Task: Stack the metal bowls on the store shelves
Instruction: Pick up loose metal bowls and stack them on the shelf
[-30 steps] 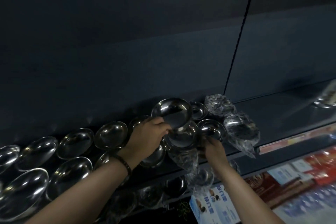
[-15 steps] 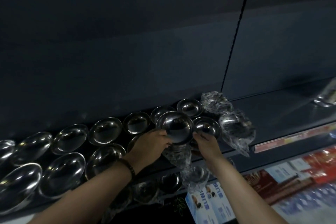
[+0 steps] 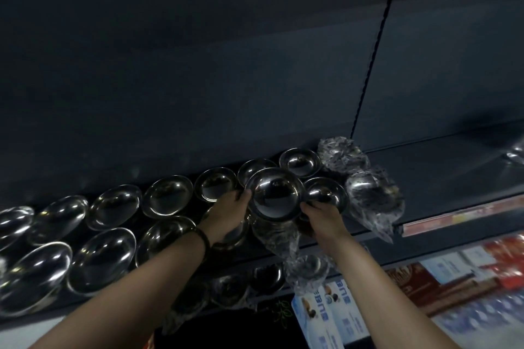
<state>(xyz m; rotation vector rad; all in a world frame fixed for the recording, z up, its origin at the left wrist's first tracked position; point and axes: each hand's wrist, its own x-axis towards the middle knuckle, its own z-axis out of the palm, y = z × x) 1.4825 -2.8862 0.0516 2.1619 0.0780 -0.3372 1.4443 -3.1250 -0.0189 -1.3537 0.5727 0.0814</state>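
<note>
Your left hand (image 3: 226,215) grips the left rim of the top bowl (image 3: 273,195), thumb over the edge and fingers curled beneath. Your right hand (image 3: 323,221) is curled against the opposite rim. Holding both sides probably keeps the bowl level and centred as it seats.

The top bowl sits mouth-up on a stack (image 3: 272,238) of bowls that is partly sheathed in clear plastic, at the front edge of the shelf (image 3: 442,173). The stack stands between the row of bowls (image 3: 167,195) to its left and the wrapped bundles (image 3: 374,201) to its right. This position appears to continue the display line along the shelf.

Limits of the view:
- You cannot tell whether the top bowl is fully nested or sits just above the one below, because your hands and the rim cover the joint.
- The right fingertips are hidden, so you cannot tell whether they also touch the stack.
- The number of bowls in the stack is obscured by plastic and low light.
- The lower shelf (image 3: 453,272) holds packaged goods that are too blurred to identify.
- The far right of the shelf is cut off.
</note>
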